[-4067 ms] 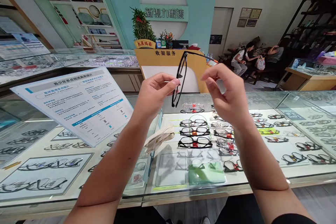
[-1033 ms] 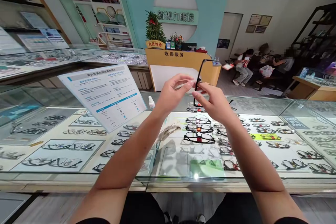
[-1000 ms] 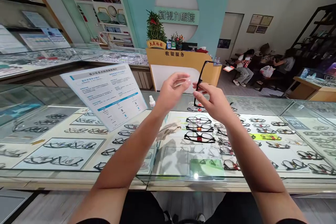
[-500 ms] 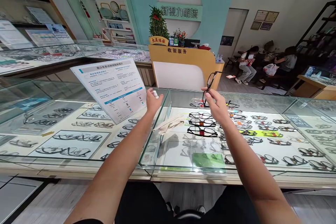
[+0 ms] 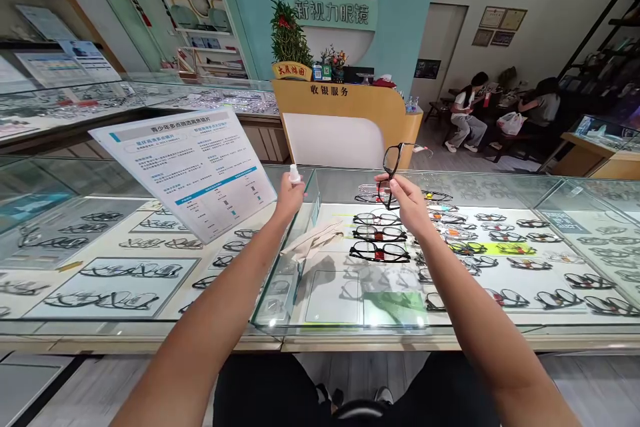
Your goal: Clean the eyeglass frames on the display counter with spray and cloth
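My right hand (image 5: 411, 203) pinches a pair of black-framed eyeglasses (image 5: 393, 161) by one side, raised above the glass counter with the lenses turned on edge. My left hand (image 5: 289, 197) is closed around a small white bottle (image 5: 295, 175); only its nozzle-like white top shows above the fingers. Just left of that hand stands a tilted printed sheet (image 5: 200, 167) with blue bands. Below and between my hands, a crumpled beige cloth (image 5: 315, 240) lies on the counter. Several black eyeglasses (image 5: 380, 252) are lined up to the right of the cloth.
The glass display counter (image 5: 295, 340) runs across in front of me, with rows of eyeglasses inside. Farther back are a yellow service desk (image 5: 345, 97) with a plant (image 5: 290, 40) on it, and two seated people (image 5: 470, 110) at the right.
The white bottle in my left hand has turned more upright and its top shows more. My right hand still holds the eyeglasses, their lenses turned slightly. The view has shifted a little.
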Motion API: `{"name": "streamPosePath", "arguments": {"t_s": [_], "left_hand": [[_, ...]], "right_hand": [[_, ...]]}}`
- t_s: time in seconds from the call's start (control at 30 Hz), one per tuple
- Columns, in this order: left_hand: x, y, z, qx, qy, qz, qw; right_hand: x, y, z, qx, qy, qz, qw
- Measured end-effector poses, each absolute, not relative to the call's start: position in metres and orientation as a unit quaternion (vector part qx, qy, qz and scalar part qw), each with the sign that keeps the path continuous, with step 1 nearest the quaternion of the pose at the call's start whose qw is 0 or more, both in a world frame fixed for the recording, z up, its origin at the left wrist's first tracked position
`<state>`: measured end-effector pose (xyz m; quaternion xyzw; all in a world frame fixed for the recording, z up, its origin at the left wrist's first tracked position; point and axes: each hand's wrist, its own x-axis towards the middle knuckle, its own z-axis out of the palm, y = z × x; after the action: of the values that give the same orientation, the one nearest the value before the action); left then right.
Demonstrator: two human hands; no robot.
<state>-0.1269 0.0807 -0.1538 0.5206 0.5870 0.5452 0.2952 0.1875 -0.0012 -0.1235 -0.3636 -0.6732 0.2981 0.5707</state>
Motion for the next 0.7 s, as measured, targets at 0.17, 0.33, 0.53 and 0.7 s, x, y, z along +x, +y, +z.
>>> {"name": "streamPosePath", "arguments": {"t_s": [0.17, 0.33, 0.53, 0.7], "left_hand": [[-0.087, 0.044, -0.130, 0.559, 0.463, 0.525, 0.445], [-0.070, 0.012, -0.111, 0.559, 0.307, 0.451, 0.625], [-0.064, 0.007, -0.114, 0.567, 0.313, 0.462, 0.606], [-0.056, 0.010, -0.129, 0.606, 0.403, 0.518, 0.450]], "right_hand": [[0.173, -0.010, -0.122, -0.351, -0.688, 0.351, 0.530], [0.159, -0.022, -0.123, -0.331, -0.712, 0.395, 0.477], [0.152, -0.028, -0.126, -0.317, -0.715, 0.430, 0.451], [0.146, -0.032, -0.127, -0.308, -0.713, 0.445, 0.445]]}}
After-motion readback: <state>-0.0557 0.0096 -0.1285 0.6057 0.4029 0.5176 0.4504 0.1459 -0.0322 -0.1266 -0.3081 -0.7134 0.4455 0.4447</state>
